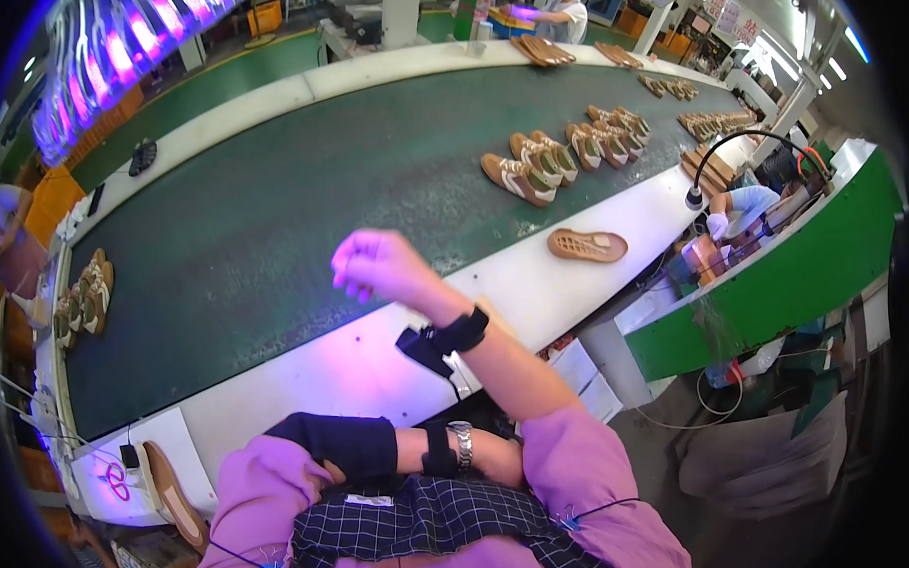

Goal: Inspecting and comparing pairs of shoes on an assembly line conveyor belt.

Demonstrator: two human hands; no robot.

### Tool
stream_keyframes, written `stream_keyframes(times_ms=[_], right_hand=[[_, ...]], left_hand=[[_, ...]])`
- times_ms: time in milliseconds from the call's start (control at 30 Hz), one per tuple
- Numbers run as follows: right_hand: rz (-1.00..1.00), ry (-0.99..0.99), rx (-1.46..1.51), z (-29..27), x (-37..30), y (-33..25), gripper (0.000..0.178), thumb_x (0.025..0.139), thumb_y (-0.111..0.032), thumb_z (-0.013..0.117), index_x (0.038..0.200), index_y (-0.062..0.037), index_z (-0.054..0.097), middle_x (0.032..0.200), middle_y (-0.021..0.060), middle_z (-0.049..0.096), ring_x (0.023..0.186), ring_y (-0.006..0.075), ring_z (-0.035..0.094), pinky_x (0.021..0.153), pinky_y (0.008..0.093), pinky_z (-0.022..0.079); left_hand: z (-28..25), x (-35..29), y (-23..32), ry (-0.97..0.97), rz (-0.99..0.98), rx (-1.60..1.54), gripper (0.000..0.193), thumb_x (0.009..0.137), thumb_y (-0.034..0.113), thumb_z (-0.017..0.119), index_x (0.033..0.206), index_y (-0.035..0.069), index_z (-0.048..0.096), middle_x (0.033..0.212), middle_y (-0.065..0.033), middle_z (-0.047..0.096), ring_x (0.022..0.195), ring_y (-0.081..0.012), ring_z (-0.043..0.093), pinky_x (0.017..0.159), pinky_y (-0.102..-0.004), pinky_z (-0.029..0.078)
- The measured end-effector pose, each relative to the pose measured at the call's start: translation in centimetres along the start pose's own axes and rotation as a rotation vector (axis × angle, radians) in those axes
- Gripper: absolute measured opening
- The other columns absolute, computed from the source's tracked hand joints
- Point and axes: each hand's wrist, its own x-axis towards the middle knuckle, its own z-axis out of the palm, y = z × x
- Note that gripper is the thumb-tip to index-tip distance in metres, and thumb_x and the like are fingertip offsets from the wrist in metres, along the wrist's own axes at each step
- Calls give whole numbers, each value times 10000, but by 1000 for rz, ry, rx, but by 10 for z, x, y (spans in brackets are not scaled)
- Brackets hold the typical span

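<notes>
My right hand (pixel 380 266) is raised over the near edge of the green conveyor belt (pixel 277 198). Its fingers are loosely curled and nothing shows in them. A black strap with a dark device (pixel 437 344) circles that wrist. My left forearm lies across my body, wearing a dark sleeve cover (pixel 354 449) and a metal watch (pixel 461 442). Only the back part of my left hand (pixel 495 460) shows; its fingers are hidden by my right arm. A brown shoe sole (pixel 586 246) lies on the white ledge (pixel 341 375), to the right of my right hand.
Brown and white shoes (pixel 523 176) stand in groups on the belt, at far right and at left (pixel 89 296). Another sole (pixel 172 489) leans at lower left. A lamp (pixel 694 197) arches over a green-walled station (pixel 775 275), where a co-worker's gloved hand (pixel 717 225) shows.
</notes>
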Motion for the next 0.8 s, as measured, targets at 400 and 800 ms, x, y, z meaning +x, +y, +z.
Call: stream_keyframes(times_ms=[400,800], right_hand=[[63,-41,212,25,11,33,146,907,-163,584,967,-31,599,828,52,645,685,116,599,610,254,499],[-6,238,-907,-35,-42,199,610,779,-420,694,1182,13,545,1072,213,614,1009,354,587,898,468,461]], left_hand=[[-13,-41,-29,-145,-261,-754,292,930,175,535,1049,-74,633,1027,-128,673,929,-136,569,840,-302,460],[48,-257,-13,1314,-253,-926,563,965,309,477,1401,-29,362,1342,-209,491,1257,-309,468,1071,-401,342]])
